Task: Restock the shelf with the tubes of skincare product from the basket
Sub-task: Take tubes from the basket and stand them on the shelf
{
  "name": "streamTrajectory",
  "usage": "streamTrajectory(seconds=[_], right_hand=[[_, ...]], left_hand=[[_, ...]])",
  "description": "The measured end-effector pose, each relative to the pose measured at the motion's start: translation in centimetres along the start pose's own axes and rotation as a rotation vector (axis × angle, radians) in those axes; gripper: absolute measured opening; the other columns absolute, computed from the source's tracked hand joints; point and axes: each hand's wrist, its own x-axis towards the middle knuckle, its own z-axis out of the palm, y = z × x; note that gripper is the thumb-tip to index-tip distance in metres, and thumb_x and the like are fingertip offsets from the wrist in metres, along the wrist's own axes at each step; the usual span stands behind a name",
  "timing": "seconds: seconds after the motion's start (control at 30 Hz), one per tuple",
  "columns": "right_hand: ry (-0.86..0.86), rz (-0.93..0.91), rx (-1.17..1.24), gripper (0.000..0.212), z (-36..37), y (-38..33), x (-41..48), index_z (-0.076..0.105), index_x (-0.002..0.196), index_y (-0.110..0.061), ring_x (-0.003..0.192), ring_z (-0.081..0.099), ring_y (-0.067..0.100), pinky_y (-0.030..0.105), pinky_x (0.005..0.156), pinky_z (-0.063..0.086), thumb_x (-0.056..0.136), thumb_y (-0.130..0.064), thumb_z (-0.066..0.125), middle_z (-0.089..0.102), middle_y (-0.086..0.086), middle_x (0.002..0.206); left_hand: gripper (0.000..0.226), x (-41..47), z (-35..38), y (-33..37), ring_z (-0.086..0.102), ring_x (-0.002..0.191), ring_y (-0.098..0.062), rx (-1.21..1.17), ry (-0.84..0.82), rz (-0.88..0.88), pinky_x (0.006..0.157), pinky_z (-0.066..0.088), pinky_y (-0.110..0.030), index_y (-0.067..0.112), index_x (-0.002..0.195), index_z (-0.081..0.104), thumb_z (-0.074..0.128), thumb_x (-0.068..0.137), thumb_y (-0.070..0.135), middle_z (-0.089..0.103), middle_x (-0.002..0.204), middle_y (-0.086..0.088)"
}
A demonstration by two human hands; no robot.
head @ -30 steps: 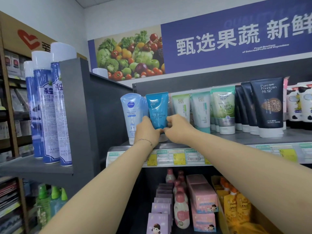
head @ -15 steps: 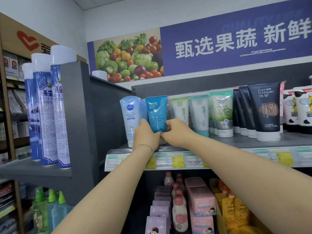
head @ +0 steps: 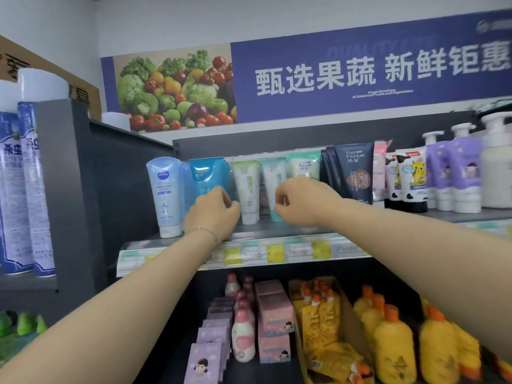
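A teal-blue tube [head: 208, 174] stands on the grey top shelf [head: 279, 231] between a pale blue Nivea tube [head: 164, 189] and a white-green tube [head: 248, 187]. My left hand [head: 213, 213], with a thin bracelet on its wrist, holds the teal-blue tube low down and hides the tube's base. My right hand [head: 300, 202] is apart from it to the right, with fingers curled and nothing visibly in them, in front of a white tube with a teal cap [head: 274, 187]. More tubes, among them dark Pure Fountain tubes [head: 356, 173], continue the row. The basket is out of view.
Tall blue spray cans [head: 30, 189] stand on the shelf unit at left. White pump bottles [head: 496, 167] fill the top shelf's right end. The shelf below holds pink boxes [head: 273, 309], pink-capped bottles [head: 243, 336] and yellow bottles [head: 393, 345]. A fruit-and-vegetable banner [head: 304, 79] hangs above.
My right hand let go of the teal-blue tube and moved right, in front of the green-white tubes. My left hand stays at the tube's base. The view turned to the right.
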Motion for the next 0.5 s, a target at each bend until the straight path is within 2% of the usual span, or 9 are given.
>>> streamTrajectory(seconds=[0.1, 0.17, 0.27, 0.5], right_hand=[[0.018, 0.018, -0.063, 0.015, -1.5, 2.5, -1.6, 0.061, 0.080, -0.022, 0.082, 0.057, 0.024, 0.028, 0.067, 0.039, 0.087, -0.029, 0.050, 0.062, -0.002, 0.089], [0.049, 0.035, -0.109, 0.016, -2.4, 4.3, -2.7, 0.064, 0.085, -0.021, 0.083, 0.056, 0.026, 0.029, 0.069, 0.037, 0.086, -0.030, 0.050, 0.062, -0.002, 0.090], [0.052, 0.038, -0.142, 0.010, -3.6, 7.4, -4.3, 0.056, 0.081, -0.023, 0.086, 0.058, 0.027, 0.029, 0.067, 0.038, 0.087, -0.030, 0.050, 0.057, 0.000, 0.090], [0.060, 0.068, -0.192, 0.014, -5.7, 15.6, -7.2, 0.056, 0.076, -0.021, 0.080, 0.057, 0.027, 0.029, 0.064, 0.042, 0.086, -0.029, 0.050, 0.062, 0.002, 0.089]], left_hand=[[0.012, -0.8, 0.7, 3.7, 0.059, 0.088, -0.026, 0.049, -0.126, 0.132, 0.080, 0.050, -0.037, 0.023, 0.083, 0.054, 0.051, 0.086, 0.035, 0.064, 0.095, -0.003], [0.018, -1.5, 1.3, 6.5, 0.059, 0.087, -0.025, 0.087, -0.198, 0.254, 0.081, 0.052, -0.038, 0.023, 0.086, 0.054, 0.048, 0.090, 0.040, 0.064, 0.095, -0.003], [0.022, -2.6, 2.4, 10.8, 0.059, 0.087, -0.023, 0.126, -0.250, 0.414, 0.079, 0.051, -0.038, 0.022, 0.091, 0.054, 0.046, 0.092, 0.042, 0.064, 0.095, -0.002], [0.018, -4.3, 6.5, 19.0, 0.057, 0.084, -0.023, 0.119, -0.249, 0.527, 0.077, 0.051, -0.036, 0.020, 0.089, 0.054, 0.049, 0.090, 0.037, 0.062, 0.093, 0.000]])
